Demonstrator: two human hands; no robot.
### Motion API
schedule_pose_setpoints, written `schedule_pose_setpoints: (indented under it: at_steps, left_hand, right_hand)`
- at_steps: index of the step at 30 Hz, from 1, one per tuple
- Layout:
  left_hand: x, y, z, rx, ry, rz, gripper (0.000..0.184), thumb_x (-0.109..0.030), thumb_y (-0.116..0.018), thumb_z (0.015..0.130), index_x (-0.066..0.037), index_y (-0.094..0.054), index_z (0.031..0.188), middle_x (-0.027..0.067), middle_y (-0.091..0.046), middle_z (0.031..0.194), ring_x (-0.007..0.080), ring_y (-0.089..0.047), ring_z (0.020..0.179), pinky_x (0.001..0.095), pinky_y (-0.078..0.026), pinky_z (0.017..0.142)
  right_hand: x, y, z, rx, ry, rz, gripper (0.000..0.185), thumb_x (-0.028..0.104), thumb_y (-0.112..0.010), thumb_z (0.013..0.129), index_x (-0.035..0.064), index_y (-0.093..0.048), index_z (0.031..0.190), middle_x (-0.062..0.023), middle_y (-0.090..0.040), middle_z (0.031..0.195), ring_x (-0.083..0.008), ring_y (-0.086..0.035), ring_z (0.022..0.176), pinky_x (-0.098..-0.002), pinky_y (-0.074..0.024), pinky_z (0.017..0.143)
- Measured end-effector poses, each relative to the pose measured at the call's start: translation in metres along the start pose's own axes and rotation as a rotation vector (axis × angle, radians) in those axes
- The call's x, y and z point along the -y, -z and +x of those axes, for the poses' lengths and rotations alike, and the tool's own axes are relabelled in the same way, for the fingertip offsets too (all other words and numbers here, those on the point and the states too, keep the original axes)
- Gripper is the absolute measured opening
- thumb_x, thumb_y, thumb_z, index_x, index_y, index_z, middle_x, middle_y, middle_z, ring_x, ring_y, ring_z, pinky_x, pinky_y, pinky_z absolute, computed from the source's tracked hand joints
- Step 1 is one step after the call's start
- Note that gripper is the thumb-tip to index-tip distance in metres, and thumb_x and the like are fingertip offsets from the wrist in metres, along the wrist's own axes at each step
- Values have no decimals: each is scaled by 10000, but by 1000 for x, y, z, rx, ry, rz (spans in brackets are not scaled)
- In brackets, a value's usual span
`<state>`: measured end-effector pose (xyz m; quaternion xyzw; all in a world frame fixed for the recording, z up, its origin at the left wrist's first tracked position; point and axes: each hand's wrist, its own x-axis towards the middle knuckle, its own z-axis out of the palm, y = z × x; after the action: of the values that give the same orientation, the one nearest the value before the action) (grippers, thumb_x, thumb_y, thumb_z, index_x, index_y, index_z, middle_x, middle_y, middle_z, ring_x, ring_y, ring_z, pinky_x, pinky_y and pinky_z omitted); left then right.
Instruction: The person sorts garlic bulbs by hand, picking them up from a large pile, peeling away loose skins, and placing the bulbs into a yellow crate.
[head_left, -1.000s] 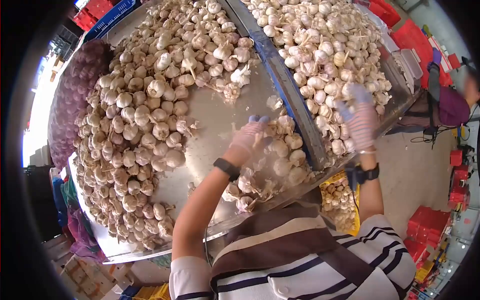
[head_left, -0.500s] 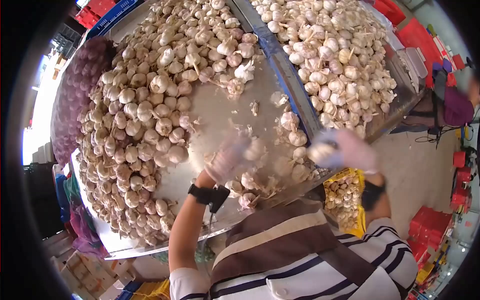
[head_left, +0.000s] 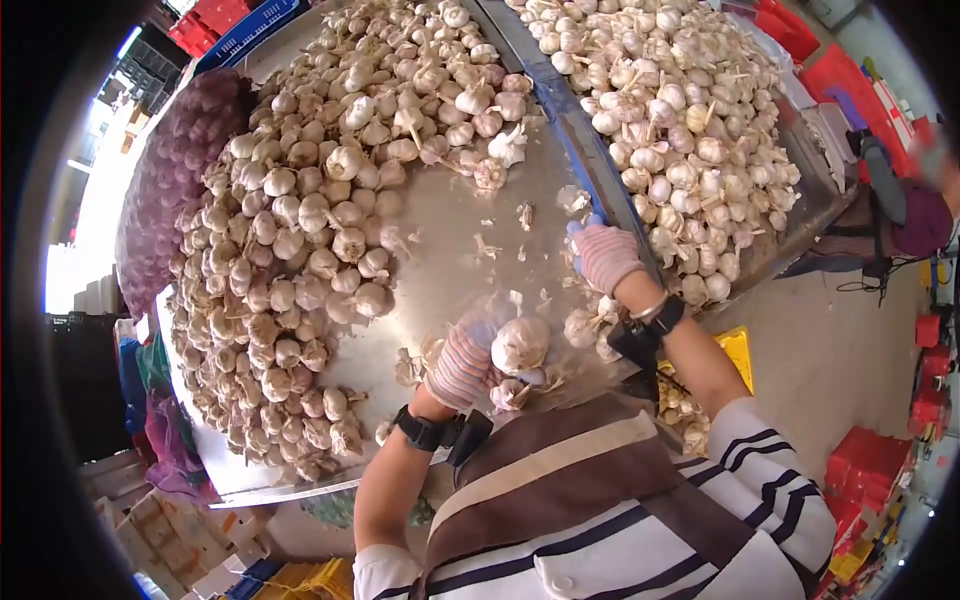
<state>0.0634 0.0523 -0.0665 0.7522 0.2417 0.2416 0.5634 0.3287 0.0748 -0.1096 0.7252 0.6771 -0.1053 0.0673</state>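
Observation:
My left hand (head_left: 464,362), in a striped glove, is closed on a large garlic bulb (head_left: 520,346) above the near part of the metal table (head_left: 450,240). My right hand (head_left: 604,256), gloved the same way, is beside the blue-edged divider (head_left: 590,150); its fingers curl away from view, and whatever is under them is hidden. A few bulbs (head_left: 580,328) lie just below it. A large heap of garlic (head_left: 290,240) covers the left of the table, and another heap (head_left: 690,130) lies beyond the divider. Loose skins lie between the hands.
A purple net sack of bulbs (head_left: 180,180) leans at the left edge. Below the table's right edge stands a yellow crate (head_left: 735,355) holding garlic. Another person (head_left: 915,215) is at the far right, near red crates (head_left: 868,462). A blue crate (head_left: 250,35) sits at the top left.
My right hand has moved from the right-hand heap back across the divider to the left side. My left hand has come down nearer the front edge, now with a large bulb.

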Motion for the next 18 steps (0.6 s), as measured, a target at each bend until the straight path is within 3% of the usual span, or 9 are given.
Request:
schedule_pose_setpoints:
  at_steps: [3,5,6,8,9,11,14,15,18]
  left_hand:
    - [-2,-9,-2,-142,289,-406,278,-220,-627,898,-41,-542,1093,120,-637,1071,202,-633,938,324,-534,806]
    - [-10,-9,-1,-258,496,-717,267,-251,-598,916,-50,-545,1083,126,-640,1061,205,-629,936,318,-532,804]
    - [-8,-10,-2,-261,496,-723,267,-251,-598,916,-50,-545,1083,126,-640,1061,205,-629,936,318,-532,804]
    - [-3,-14,-3,-306,420,-635,270,-264,-581,923,-48,-549,1081,139,-639,1065,216,-635,922,324,-534,800]
    - [-1,-16,-3,-302,421,-637,270,-264,-581,923,-48,-549,1081,139,-639,1065,216,-635,922,324,-534,800]
    - [-1,-18,-2,-430,254,-464,242,-242,-590,918,-45,-565,1057,137,-653,1023,216,-639,906,334,-535,788]
    - [-17,-7,4,-473,208,-477,204,-219,-584,921,-40,-586,1019,136,-666,973,216,-643,903,342,-531,803]
    - [-26,-10,8,-552,212,-604,159,-160,-603,902,-27,-611,988,90,-665,904,168,-625,865,305,-510,795]
    - [-58,-15,27,-572,137,-414,154,-108,-630,872,-16,-625,995,47,-644,870,121,-586,813,267,-483,764]
  right_hand:
    - [-8,2,1,-8,125,-25,318,319,-574,880,73,-542,1079,-187,-627,919,-275,-647,798,-398,-521,659]
    - [-12,0,-5,62,211,878,352,392,-549,901,65,-543,1031,-128,-623,877,-217,-640,755,-373,-523,660]
    - [-4,16,-15,67,211,874,352,392,-549,901,65,-543,1031,-128,-623,877,-217,-640,755,-373,-523,660]
    - [9,53,-44,279,225,1575,369,420,-544,897,68,-555,1005,-39,-590,828,-171,-598,781,-340,-510,702]
    - [13,62,-55,277,221,1575,369,420,-544,897,68,-555,1005,-39,-590,828,-171,-598,781,-340,-510,702]
    - [20,70,-72,631,58,2153,323,367,-528,894,56,-564,971,-64,-594,865,-179,-582,801,-317,-504,727]
    - [29,63,-78,610,252,2294,274,301,-520,884,44,-550,972,-94,-589,906,-181,-588,902,-310,-510,787]
    - [34,62,-81,613,169,2430,287,221,-533,867,12,-538,1064,-125,-592,933,-214,-622,831,-363,-570,645]
    - [37,70,-88,637,67,2343,380,220,-557,856,6,-494,1164,-114,-591,963,-209,-621,844,-344,-568,675]
